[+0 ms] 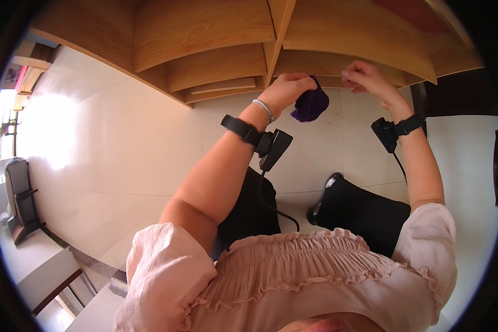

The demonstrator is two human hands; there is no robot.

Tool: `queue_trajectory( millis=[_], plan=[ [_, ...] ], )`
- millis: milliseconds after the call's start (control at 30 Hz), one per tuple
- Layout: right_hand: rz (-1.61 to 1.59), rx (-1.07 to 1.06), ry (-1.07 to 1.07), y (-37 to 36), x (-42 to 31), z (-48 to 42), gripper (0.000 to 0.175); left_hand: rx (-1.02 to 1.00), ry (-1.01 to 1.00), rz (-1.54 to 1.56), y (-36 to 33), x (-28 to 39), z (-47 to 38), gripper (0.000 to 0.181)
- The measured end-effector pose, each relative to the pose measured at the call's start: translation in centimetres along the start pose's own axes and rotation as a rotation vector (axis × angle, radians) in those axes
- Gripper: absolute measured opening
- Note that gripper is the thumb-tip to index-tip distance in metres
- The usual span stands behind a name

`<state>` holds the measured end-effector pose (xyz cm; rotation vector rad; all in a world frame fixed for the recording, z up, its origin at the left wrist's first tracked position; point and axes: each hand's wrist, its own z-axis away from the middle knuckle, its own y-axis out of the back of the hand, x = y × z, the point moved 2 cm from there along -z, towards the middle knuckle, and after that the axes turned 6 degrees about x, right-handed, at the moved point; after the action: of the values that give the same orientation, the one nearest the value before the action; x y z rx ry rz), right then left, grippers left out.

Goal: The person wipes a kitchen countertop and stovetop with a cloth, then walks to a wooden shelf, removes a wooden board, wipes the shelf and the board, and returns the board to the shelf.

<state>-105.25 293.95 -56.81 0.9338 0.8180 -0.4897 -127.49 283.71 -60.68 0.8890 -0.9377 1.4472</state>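
My left hand (pixel 288 90) pinches a small dark purple cloth (pixel 312 101) by its upper edge, and the cloth hangs down just in front of the lower shelves. To its right, my right hand (pixel 362 77) is raised before the wooden shelf unit (pixel 279 39), fingers loosely curled and apart, with nothing visible between them. A gap separates it from the cloth. Each wrist wears a black strap with a device and a cable; a pale band circles the left wrist.
Wooden shelves with a vertical divider span the top of the view. Below lies a tiled floor (pixel 141 145), where black-clad legs and a shoe (pixel 324 195) show. A chair (pixel 20 199) stands far left. A dark panel (pixel 456 95) and white surface (pixel 460 157) are at right.
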Motion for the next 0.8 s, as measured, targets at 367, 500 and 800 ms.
queue_trajectory(
  millis=[367,500,800],
  plan=[
    [-0.127,-0.315,0.090,-5.3,0.4,1.4,0.042,-0.131,-0.076,-0.071,-0.9,-0.2,-1.6,0.032],
    [-0.118,-0.461,0.025,-6.0,1.9,0.4,0.038,-0.186,-0.063,-0.214,0.1,-2.1,-3.1,0.035],
    [-0.439,-0.367,-0.390,-4.5,14.0,0.6,0.048,-0.172,0.125,-0.590,-0.6,-5.1,-4.9,0.037]
  ],
)
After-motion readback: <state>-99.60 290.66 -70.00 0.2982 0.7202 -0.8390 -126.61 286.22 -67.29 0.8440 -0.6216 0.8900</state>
